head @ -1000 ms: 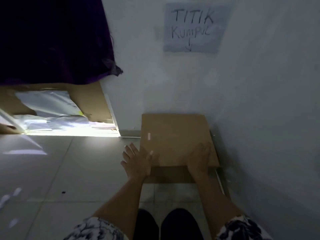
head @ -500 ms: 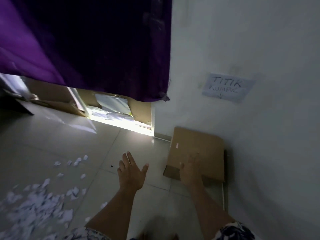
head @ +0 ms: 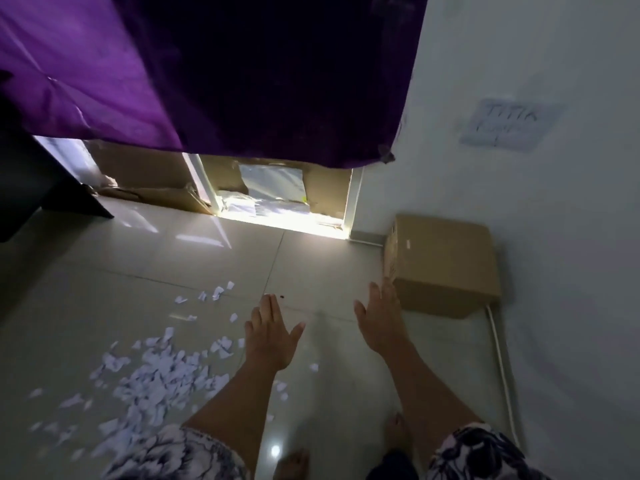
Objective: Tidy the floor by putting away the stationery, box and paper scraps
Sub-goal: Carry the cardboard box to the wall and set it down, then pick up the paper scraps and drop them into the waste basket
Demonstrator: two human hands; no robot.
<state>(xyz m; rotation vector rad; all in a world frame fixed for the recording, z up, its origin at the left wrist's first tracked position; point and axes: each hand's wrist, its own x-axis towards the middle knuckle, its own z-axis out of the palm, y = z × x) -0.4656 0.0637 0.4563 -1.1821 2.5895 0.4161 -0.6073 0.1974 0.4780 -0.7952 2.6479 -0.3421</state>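
Takes both hands off the box (head: 446, 258): presses both palms on its lid one second back, keeps only the right on it half a second back, rests neither on it now. Leaves the box closed at the floor's (head: 173, 258) far right corner, flush against the wall (head: 571, 271), below the handwritten note (head: 502, 124) and next to a white cable (head: 500, 358).

Holds the left hand (head: 270, 336) spread, fingers straight, thumb out, over bare tile, gripping nothing. Holds the right hand (head: 381, 323) likewise flat and empty, fingertips just beside the box's near left corner; cannot tell through the blur whether they graze it.

Swings the view leftward, bringing the paper scraps (head: 156, 372) into sight: a dense heap toward the floor's near left edge, with strays trailing toward the middle.

Judges the box step finished, parked under the marked spot. Judges the scraps next, apparently untouched. Expects such light pieces to scatter under a quick sweep, so favours slow gathering with cupped palms.
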